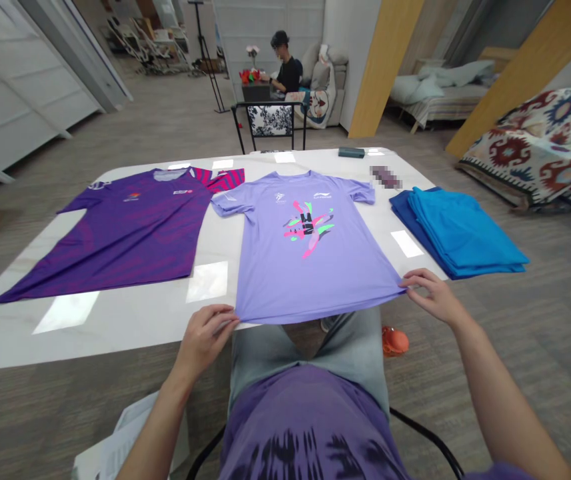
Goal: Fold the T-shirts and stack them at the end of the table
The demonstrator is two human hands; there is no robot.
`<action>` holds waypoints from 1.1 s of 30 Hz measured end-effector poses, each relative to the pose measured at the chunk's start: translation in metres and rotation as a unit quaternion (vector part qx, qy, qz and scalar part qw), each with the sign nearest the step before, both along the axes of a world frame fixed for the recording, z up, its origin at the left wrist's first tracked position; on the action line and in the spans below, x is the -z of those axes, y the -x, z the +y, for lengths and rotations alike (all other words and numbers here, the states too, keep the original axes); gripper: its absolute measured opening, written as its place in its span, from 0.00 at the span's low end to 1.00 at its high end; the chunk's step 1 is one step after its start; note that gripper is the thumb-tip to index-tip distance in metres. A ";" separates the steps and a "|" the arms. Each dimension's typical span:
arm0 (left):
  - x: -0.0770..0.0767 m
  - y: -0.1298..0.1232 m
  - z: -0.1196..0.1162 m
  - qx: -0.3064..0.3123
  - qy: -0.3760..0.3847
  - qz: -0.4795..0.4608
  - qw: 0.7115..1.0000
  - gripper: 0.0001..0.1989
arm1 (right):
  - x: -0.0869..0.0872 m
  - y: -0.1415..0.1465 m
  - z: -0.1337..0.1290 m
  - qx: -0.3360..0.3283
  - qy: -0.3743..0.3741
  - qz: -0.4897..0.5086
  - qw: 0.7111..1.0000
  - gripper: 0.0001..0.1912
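A lavender T-shirt [275,273] with a colourful print on its chest lies spread on the white table [160,313], collar away from me. Its left hem corner is pinched by my left hand [208,338] at the table's front edge. At the opposite hem corner, my right hand [431,293] pinches the fabric between thumb and fingers. The hem stretches between both hands. To the left, a dark purple T-shirt [135,230] with red-striped sleeve lies flat, close to the lavender sleeve.
Folded blue clothes [470,230] sit at the table's right edge. A dark case [351,153] and a blurred item [386,177] lie toward the back. Beyond the table stand a chair [270,121] and a seated person [288,70]. An orange object [395,341] is on the floor.
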State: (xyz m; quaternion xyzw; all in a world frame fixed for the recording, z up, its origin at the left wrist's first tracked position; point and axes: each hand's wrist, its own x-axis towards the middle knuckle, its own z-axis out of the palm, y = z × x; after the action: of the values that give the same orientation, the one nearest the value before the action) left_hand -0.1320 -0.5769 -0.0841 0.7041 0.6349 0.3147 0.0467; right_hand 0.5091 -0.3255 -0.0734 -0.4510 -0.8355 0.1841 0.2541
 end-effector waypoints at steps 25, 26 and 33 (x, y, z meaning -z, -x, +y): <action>-0.025 0.097 0.312 -0.140 0.137 0.133 0.972 0.48 | -0.034 0.187 0.262 0.103 -0.055 -0.183 0.976 0.47; -0.031 0.083 0.292 -0.085 0.121 0.140 0.979 0.47 | -0.038 0.186 0.226 0.077 -0.065 -0.191 0.976 0.46; -0.022 -0.018 0.107 0.074 0.106 0.177 0.976 0.47 | 0.000 0.130 -0.007 0.065 -0.059 -0.246 0.965 0.45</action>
State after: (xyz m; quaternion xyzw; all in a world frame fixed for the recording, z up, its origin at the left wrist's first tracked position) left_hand -0.1140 -0.4697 -0.0625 0.7846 0.6091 0.1118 0.0309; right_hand 0.3792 -0.3325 -0.0738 -0.5200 -0.8505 0.0010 0.0787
